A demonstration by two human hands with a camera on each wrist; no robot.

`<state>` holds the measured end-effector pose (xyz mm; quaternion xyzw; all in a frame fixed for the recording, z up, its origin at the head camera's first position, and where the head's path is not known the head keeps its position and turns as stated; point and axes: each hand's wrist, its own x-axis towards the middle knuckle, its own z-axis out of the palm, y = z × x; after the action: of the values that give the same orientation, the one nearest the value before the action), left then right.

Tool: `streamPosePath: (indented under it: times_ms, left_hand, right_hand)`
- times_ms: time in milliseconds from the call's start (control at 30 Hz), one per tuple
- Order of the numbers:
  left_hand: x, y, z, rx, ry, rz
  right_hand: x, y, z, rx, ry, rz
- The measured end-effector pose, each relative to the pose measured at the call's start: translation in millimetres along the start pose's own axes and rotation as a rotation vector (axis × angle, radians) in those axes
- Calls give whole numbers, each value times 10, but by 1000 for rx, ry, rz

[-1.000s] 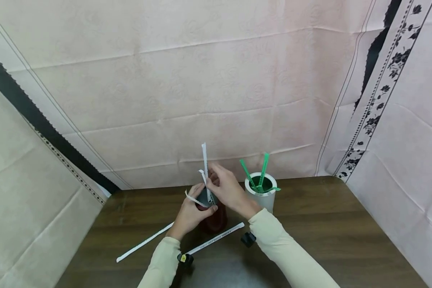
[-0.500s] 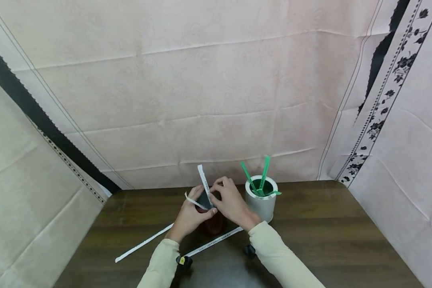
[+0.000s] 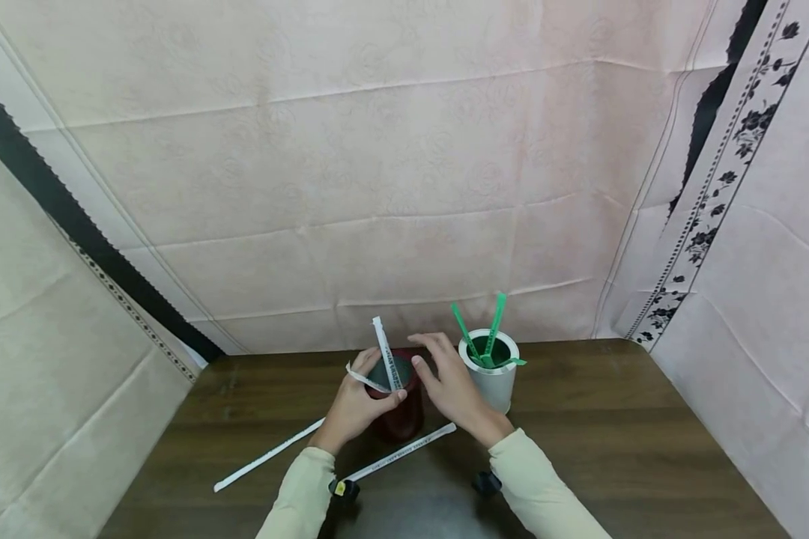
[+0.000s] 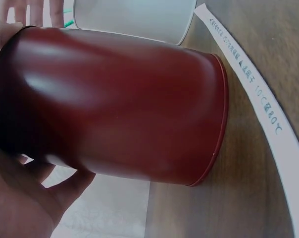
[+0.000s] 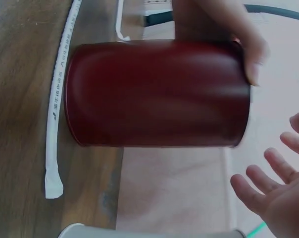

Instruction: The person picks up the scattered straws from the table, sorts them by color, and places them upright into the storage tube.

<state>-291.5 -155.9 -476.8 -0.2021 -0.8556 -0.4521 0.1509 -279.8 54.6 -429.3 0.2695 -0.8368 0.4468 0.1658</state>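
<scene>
My left hand [image 3: 353, 404] grips a dark red cylindrical cup [image 3: 404, 423] around its upper part, thumb on the near side. One white paper-wrapped straw [image 3: 386, 352] stands in the cup and pokes above its rim. Another white straw [image 3: 362, 378], bent, hangs over the rim by the left fingers. Just right of the cup, my right hand [image 3: 455, 385] holds nothing, its fingers spread and apart from the cup in the right wrist view. In the left wrist view the cup [image 4: 120, 104] is upright with its base at the right; its inside is hidden there.
Two more white wrapped straws lie on the wooden table, one at the left [image 3: 270, 455] and one in front of the cup [image 3: 404, 453]. A light grey cup [image 3: 491, 385] with several green straws [image 3: 496, 322] stands close to the right hand. Cloth [image 3: 377, 187] hangs behind the table.
My right hand lowered the white straw into the red cup, let go of it and drew back to the right. The left hand keeps its hold on the cup.
</scene>
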Motion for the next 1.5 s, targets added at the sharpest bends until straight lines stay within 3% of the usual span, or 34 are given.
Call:
streamPosePath:
  times_ms: [233,333,567,833,1000,1133,1233,1333,1500]
  left_hand:
    - [-31,-6,-92,94,-51,-26]
    - [-31,-16,-108,72,-74,-1]
    - [-19,-44,-44,-85,-120,80]
    - [-39,-21,5,-171,-148,38]
    - [-73,37,-124,-156,-172,14]
    - [-212,128,-295,-96,-131,-74]
    - [-337,215,-366,-14,-101,-179]
    - [-461,242,-344,93,-161,-229]
    - [-662,106,-132,339,-294,-193]
  right_hand:
    - [-195,97,-54,101,-160,115]
    - [-233,190,24,105,-208,146]
    - [-207,335,253,128,-172,186]
    - [-120,348,429,43,-132,150]
    - [-69,371,412,35,-91,133]
    - [-34,405,376,40,-58,135]
    - [-9,424,349,41,-42,137]
    - [15,429,335,46,-45,146]
    - [24,428,331,51,-58,161]
